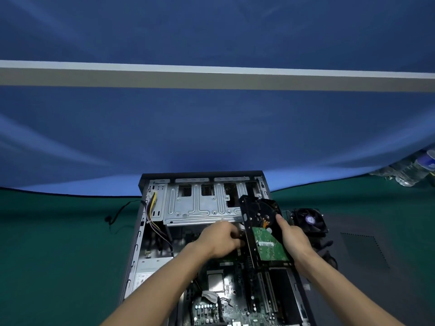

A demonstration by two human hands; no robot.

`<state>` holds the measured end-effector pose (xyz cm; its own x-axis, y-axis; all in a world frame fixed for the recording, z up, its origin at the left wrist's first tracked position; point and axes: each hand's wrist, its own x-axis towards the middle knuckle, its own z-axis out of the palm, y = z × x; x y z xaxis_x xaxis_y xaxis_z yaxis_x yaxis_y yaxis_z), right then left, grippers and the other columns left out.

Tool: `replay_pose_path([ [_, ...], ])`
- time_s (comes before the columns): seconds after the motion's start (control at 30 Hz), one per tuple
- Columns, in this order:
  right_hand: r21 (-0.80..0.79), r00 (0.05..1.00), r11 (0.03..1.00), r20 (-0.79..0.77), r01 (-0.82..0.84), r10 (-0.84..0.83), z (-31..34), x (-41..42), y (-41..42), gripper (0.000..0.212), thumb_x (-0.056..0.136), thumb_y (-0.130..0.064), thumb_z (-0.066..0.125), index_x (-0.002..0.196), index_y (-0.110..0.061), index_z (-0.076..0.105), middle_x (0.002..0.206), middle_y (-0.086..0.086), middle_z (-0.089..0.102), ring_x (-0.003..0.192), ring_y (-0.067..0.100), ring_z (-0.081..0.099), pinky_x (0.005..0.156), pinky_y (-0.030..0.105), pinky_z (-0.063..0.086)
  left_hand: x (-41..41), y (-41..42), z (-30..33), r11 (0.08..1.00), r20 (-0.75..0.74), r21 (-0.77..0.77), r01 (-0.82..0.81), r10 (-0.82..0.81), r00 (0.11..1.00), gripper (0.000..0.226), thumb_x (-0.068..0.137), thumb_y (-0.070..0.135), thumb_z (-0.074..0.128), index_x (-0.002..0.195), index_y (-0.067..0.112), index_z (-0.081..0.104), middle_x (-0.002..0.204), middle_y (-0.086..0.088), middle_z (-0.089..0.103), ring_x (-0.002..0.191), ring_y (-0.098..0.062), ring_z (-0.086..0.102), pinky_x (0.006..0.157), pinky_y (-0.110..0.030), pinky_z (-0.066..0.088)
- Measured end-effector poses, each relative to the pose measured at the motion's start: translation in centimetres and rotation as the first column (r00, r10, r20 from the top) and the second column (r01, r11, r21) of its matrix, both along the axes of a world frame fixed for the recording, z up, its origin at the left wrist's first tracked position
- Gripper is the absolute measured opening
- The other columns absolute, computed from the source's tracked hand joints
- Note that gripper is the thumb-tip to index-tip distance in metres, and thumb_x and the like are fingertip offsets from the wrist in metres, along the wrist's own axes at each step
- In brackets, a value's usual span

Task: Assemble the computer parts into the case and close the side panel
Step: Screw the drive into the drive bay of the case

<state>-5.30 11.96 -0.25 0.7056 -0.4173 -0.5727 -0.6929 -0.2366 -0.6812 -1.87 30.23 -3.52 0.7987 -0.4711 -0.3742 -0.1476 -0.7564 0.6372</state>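
An open computer case (137,243) lies on its side on the green table, with the motherboard (226,300) and bare CPU (215,282) visible inside. A hard drive (266,234) with its green circuit board facing me is held tilted over the case's right half. My right hand (293,238) grips its right edge, thumb on the black face. My left hand (221,237) has curled fingers at the drive's left edge; what they hold is hidden. The silver drive cage (200,208) sits at the case's far end.
A black CPU cooler fan (310,220) lies on the table right of the case. The dark side panel (367,245) lies flat further right. Plastic water bottles (414,168) stand at the far right. A black cable (117,215) trails left of the case. A blue backdrop hangs behind.
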Motion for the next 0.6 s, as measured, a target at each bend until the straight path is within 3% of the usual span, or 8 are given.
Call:
replay_pose_path([
  [0.03, -0.008, 1.0, 1.0, 0.007, -0.03, 0.03, 0.0, -0.1, 0.2, 0.058, 0.098, -0.049, 0.041, 0.1, 0.004, 0.065, 0.096, 0.014, 0.068, 0.087, 0.028, 0.064, 0.081, 0.042, 0.048, -0.2, 0.3, -0.2, 0.99, -0.163, -0.094, -0.107, 0.091, 0.982, 0.022, 0.089, 0.029, 0.06, 0.103, 0.016, 0.07, 0.103, -0.003, 0.07, 0.095, -0.023, 0.063, 0.084, -0.032, 0.048],
  [0.1, -0.048, 0.996, 0.996, 0.028, -0.078, 0.08, -0.1, -0.4, 0.4, 0.054, 0.098, -0.048, 0.041, 0.062, -0.009, 0.053, 0.053, -0.001, 0.048, 0.049, 0.015, 0.044, 0.053, 0.031, 0.033, -0.4, 0.7, -0.3, 0.93, -0.348, -0.196, -0.311, 0.231, 0.909, 0.021, 0.09, 0.019, 0.057, 0.104, 0.009, 0.069, 0.109, -0.009, 0.069, 0.096, -0.02, 0.062, 0.088, -0.03, 0.045],
  [0.17, -0.094, 0.988, 0.985, 0.031, -0.145, 0.149, -0.3, -0.6, 0.6, 0.055, 0.099, -0.047, 0.04, 0.056, -0.014, 0.032, 0.049, -0.003, 0.032, 0.045, 0.014, 0.03, 0.05, 0.029, 0.022, -0.6, 0.9, 0.1, 0.845, -0.423, -0.241, -0.478, 0.352, 0.835, 0.023, 0.089, 0.011, 0.053, 0.104, 0.001, 0.068, 0.112, -0.014, 0.067, 0.094, -0.02, 0.059, 0.084, -0.03, 0.044],
  [0.23, -0.159, 0.975, 0.964, 0.022, -0.214, 0.22, -0.3, -0.8, 0.9, 0.056, 0.1, -0.046, 0.037, 0.055, -0.014, 0.028, 0.05, -0.001, 0.032, 0.046, 0.015, 0.03, 0.05, 0.029, 0.021, -0.9, 0.8, 0.1, 0.695, -0.571, -0.312, -0.647, 0.408, 0.713, 0.022, 0.087, 0.007, 0.048, 0.094, 0.0, 0.068, 0.101, -0.013, 0.068, 0.089, -0.021, 0.06, 0.085, -0.035, 0.048],
  [0.33, -0.231, 0.953, 0.925, -0.07, -0.302, 0.294, -0.3, -1.0, 1.5, 0.055, 0.101, -0.044, 0.033, 0.056, -0.014, 0.032, 0.053, -0.001, 0.036, 0.048, 0.014, 0.034, 0.048, 0.029, 0.022, -1.8, 0.3, 0.0, 0.34, -0.85, -0.373, -0.863, 0.249, 0.465, 0.036, 0.087, 0.012, 0.036, 0.061, 0.01, 0.061, 0.066, -0.008, 0.061, 0.059, -0.02, 0.058, 0.06, -0.033, 0.052],
  [0.4, -0.279, 0.923, 0.879, -0.129, -0.386, 0.364, -0.3, -1.0, 1.7, 0.053, 0.102, -0.044, 0.03, 0.058, -0.015, 0.032, 0.057, -0.001, 0.036, 0.051, 0.014, 0.035, 0.049, 0.029, 0.024, -2.1, 0.3, -0.4, 0.183, -0.905, -0.356, -0.916, 0.179, 0.387, 0.041, 0.091, 0.022, 0.037, 0.059, 0.012, 0.061, 0.07, -0.011, 0.064, 0.063, -0.024, 0.061, 0.063, -0.034, 0.051],
  [0.5, -0.308, 0.863, 0.808, -0.238, -0.501, 0.445, -0.3, -0.9, 1.6, 0.049, 0.103, -0.043, 0.027, 0.066, -0.014, 0.041, 0.065, -0.001, 0.041, 0.061, 0.015, 0.041, 0.063, 0.028, 0.033, -2.7, -0.2, -0.7, 0.231, -0.843, -0.38, -0.896, 0.312, 0.438, 0.022, 0.093, 0.018, 0.049, 0.095, 0.001, 0.064, 0.097, -0.02, 0.067, 0.081, -0.029, 0.065, 0.069, -0.037, 0.055],
  [0.6, -0.267, 0.855, 0.819, -0.271, -0.508, 0.442, -0.3, -0.8, 1.6, 0.045, 0.103, -0.041, 0.027, 0.096, -0.007, 0.055, 0.087, 0.006, 0.053, 0.079, 0.021, 0.051, 0.077, 0.03, 0.039, -3.1, -0.8, -1.3, 0.209, -0.833, -0.36, -0.909, 0.368, 0.414, 0.02, 0.088, 0.002, 0.055, 0.106, -0.005, 0.06, 0.105, -0.025, 0.064, 0.083, -0.029, 0.065, 0.066, -0.034, 0.056],
])
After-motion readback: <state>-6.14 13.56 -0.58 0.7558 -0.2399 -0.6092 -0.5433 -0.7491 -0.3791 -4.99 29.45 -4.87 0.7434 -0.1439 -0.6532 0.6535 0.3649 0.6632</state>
